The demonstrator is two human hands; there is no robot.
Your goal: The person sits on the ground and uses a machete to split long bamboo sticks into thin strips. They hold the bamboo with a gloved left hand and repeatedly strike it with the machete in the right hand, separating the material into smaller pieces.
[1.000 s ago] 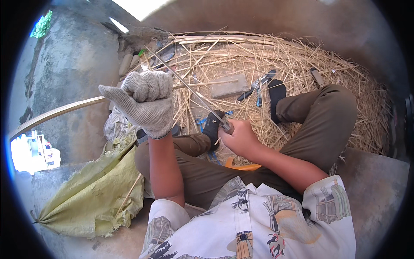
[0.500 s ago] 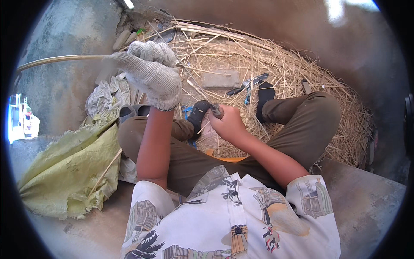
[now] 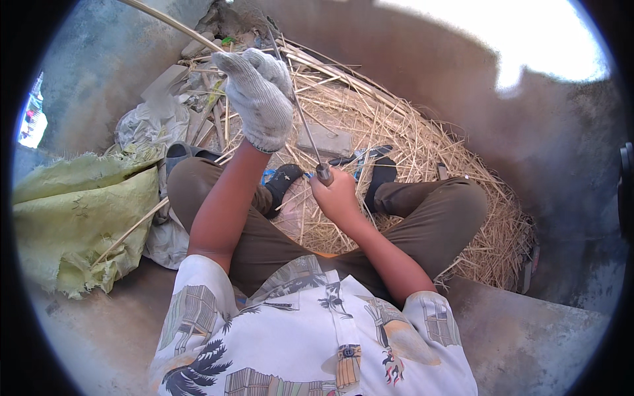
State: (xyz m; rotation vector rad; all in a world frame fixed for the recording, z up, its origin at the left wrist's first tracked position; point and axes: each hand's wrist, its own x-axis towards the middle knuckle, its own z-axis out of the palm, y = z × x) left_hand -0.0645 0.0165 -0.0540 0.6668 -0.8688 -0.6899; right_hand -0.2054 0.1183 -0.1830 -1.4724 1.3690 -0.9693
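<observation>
My left hand (image 3: pixel 259 99), in a pale knitted work glove, is closed around a long, thin bamboo strip (image 3: pixel 175 25). The strip runs from the glove up to the far left and out of the picture. Bare and closed, my right hand (image 3: pixel 338 199) grips the handle of a long, narrow-bladed knife (image 3: pixel 306 123). Its metal collar (image 3: pixel 323 173) shows above my fist. The blade slants away from me, passing just right of the glove; whether it touches the glove or strip, I cannot tell.
Bamboo shavings (image 3: pixel 462 218) cover the floor around my crossed legs. A brick-like block (image 3: pixel 325 142) and dark-handled tools (image 3: pixel 360 156) lie beyond my feet. A yellow woven sack (image 3: pixel 79 211) lies left, near whitish crumpled plastic (image 3: pixel 155 122). A wall (image 3: pixel 422 72) curves behind.
The bamboo strip has swung from pointing left to pointing far left and away. My gloved hand has shifted right and farther off. The knife stands more upright; the whole view has shifted too.
</observation>
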